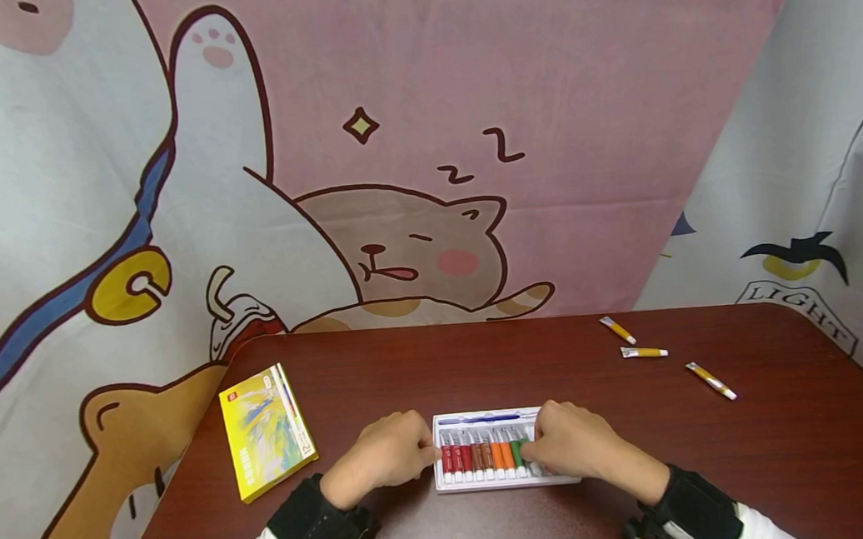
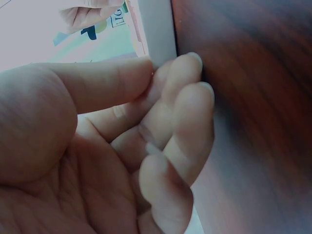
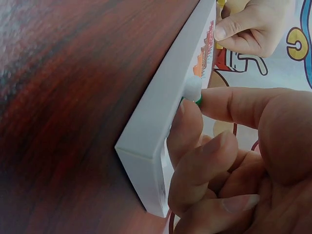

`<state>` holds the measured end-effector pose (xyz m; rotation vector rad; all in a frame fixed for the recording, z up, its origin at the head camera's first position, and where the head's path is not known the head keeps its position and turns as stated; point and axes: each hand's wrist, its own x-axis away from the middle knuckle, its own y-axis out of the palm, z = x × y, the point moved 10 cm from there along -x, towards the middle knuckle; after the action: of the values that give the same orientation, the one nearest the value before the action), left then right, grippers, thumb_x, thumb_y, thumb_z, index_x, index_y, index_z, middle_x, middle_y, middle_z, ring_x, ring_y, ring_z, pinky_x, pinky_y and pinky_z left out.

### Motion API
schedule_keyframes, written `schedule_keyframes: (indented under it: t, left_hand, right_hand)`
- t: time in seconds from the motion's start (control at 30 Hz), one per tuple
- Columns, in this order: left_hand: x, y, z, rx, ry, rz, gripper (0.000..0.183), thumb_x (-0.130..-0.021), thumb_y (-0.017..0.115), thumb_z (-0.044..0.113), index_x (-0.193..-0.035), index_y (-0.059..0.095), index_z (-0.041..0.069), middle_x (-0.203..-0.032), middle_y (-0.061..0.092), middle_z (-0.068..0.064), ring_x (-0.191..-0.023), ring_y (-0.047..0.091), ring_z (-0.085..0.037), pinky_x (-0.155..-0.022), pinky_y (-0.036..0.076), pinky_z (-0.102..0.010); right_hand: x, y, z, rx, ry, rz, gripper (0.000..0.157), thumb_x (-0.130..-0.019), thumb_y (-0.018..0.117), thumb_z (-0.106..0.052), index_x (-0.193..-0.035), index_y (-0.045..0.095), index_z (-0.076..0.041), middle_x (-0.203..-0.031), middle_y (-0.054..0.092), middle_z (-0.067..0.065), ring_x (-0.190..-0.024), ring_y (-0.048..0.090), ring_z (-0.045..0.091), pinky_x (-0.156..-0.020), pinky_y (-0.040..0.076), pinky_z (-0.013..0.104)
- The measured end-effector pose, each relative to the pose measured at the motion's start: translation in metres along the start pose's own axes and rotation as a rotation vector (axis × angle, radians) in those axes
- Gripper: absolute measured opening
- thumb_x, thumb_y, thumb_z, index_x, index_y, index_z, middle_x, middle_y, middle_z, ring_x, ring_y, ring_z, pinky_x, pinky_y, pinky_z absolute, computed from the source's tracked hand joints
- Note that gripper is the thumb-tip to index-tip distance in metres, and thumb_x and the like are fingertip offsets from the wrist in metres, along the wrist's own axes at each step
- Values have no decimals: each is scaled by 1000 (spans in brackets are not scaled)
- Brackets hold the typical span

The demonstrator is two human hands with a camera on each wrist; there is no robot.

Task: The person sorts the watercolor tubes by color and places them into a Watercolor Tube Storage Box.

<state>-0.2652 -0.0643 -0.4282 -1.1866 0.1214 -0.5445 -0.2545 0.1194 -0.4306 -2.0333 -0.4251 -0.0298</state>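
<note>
A white plastic tray (image 1: 508, 484) lies on the table, with paint tubes in red, brown, orange and green side by side and a blue paintbrush (image 1: 480, 420) along its far side. At the tray's left end, my left hand (image 1: 397, 449) pinches the rim between thumb and fingers. My right hand (image 1: 573, 437) is over the tray's right part, hiding what lies beneath. In the right wrist view, its thumb and forefinger pinch a green paint tube (image 3: 193, 88) by its white-capped end, low at the tray wall. The other fingers of that hand are curled.
Three yellow-ochre paint tubes (image 1: 643, 352) lie apart at the table's back right. A yellow paint box (image 1: 268, 431) lies at the left. Behind the table's far edge hangs a cloth (image 1: 572, 126) with cartoon animals.
</note>
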Motion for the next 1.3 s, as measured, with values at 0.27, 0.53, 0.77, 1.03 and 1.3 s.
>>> schedule_keyframes:
  t: [0.27,0.53,0.77,1.03,1.3]
  left_hand:
    - [1,-1,2,2,9,3,36,-86,65,29,-51,60,24,-45,51,12,-49,47,-9,-46,36,-31]
    - [1,0,0,9,9,1,37,-87,64,29,-50,60,24,-43,50,12,-48,46,-10,-45,35,-31]
    - [1,0,0,15,3,-1,37,-87,64,28,-50,60,24,-44,50,12,-47,46,-10,-45,34,-31]
    - [2,-1,3,20,9,1,36,-86,65,28,-51,60,23,-45,51,11,-47,46,-10,-45,34,-31]
    - [2,-1,2,21,11,2,36,-87,65,28,-51,60,23,-45,51,11,-47,46,-10,-45,34,-31]
  right_hand:
    - [4,0,2,0,-22,3,41,-81,68,-37,-46,54,-21,-39,35,-14,-37,30,4,-37,17,24]
    - [8,0,0,-7,-65,-2,41,-79,71,-36,-46,50,-23,-43,31,-14,-39,29,4,-38,17,24]
    - [9,2,0,-17,-87,-1,37,-81,71,-35,-50,53,-23,-46,36,-14,-42,34,4,-39,21,24]
    - [9,2,2,-10,-101,11,36,-81,71,-35,-51,54,-24,-46,36,-14,-42,35,4,-39,22,25]
    - [8,3,3,18,-94,19,33,-81,71,-36,-53,56,-25,-48,42,-14,-44,39,6,-40,26,26]
